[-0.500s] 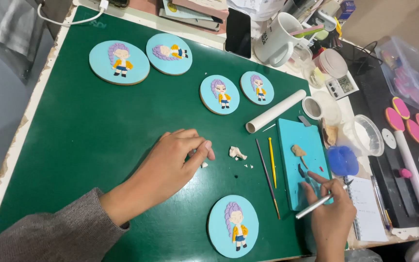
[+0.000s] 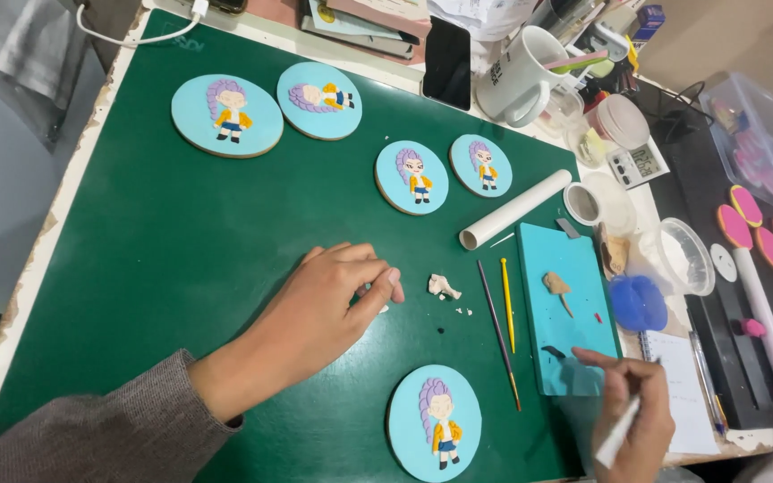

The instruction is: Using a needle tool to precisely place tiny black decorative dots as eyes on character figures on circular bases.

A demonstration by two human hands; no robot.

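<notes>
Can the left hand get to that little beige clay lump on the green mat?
Probably yes. The left hand rests on the green mat with its fingertips pointing at the beige clay lump, and only bare mat lies between them. Nothing blocks the way.

White slim tool (image 2: 617,434) and teal rectangular board (image 2: 565,304)

The tool slants in the right hand over the board's near edge; a tan clay scrap (image 2: 556,284) lies mid-board.
</notes>
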